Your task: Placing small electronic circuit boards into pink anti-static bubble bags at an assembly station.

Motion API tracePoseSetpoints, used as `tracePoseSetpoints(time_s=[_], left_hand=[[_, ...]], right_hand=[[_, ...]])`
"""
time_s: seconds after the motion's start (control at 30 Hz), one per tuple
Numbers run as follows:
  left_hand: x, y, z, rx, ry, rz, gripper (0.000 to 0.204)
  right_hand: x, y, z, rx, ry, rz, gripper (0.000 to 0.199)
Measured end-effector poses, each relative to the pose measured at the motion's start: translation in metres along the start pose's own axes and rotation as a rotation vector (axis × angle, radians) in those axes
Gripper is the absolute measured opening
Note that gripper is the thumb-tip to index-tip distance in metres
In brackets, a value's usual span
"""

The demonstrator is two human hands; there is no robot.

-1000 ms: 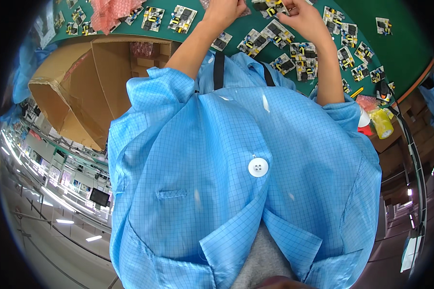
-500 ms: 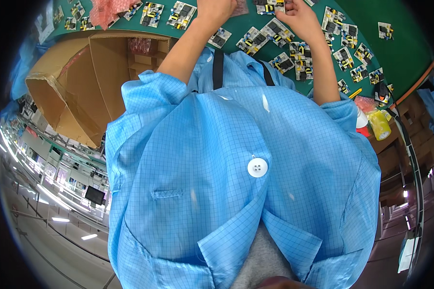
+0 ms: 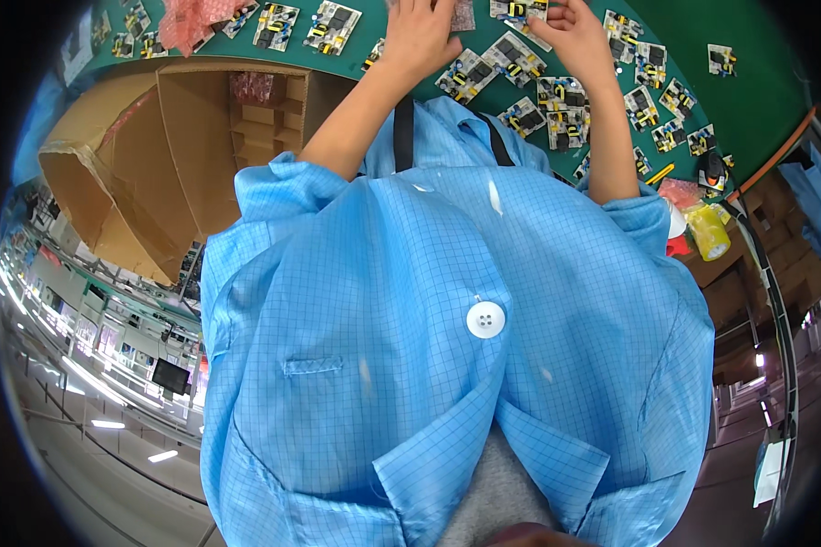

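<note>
My left hand [image 3: 420,36] reaches to the top edge of the view and grips a small pinkish bubble-wrap bag [image 3: 462,13]. My right hand [image 3: 570,32] is beside it, its fingers pinching a small circuit board [image 3: 518,9] with yellow and black parts. Both hands are above a green table [image 3: 748,100], and the fingertips are partly cut off by the picture's edge. Several similar circuit boards [image 3: 556,96] lie scattered under and around the hands. My blue checked coat [image 3: 447,346] fills the middle of the view.
An open cardboard box [image 3: 192,155] with cardboard dividers stands at the left by the table. Pink bubble wrap [image 3: 192,20] lies at the far left among more boards. A yellow container [image 3: 707,232] and brown boxes [image 3: 757,273] sit at the right.
Both hands stay together at the far edge over the boards. The left hand has come slightly further into view; the right hand has barely moved.
</note>
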State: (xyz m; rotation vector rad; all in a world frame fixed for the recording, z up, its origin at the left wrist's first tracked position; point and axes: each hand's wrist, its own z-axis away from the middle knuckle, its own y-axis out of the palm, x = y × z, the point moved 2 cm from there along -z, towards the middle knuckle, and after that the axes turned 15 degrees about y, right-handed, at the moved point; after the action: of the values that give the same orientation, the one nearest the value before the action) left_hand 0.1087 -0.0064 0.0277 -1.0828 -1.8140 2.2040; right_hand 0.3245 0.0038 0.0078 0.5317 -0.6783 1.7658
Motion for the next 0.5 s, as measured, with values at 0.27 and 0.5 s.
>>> tracePoseSetpoints(time_s=[0.27,0.5], left_hand=[[0.024,0.038,-0.003,-0.147,-0.094,0.308,0.023],[0.014,0.037,-0.019,0.188,-0.309,0.165,0.010]], right_hand=[[-0.005,0.005,0.001,0.049,-0.046,-0.071,0.036],[0.009,0.017,0.007,-0.013,-0.061,-0.056,0.034]])
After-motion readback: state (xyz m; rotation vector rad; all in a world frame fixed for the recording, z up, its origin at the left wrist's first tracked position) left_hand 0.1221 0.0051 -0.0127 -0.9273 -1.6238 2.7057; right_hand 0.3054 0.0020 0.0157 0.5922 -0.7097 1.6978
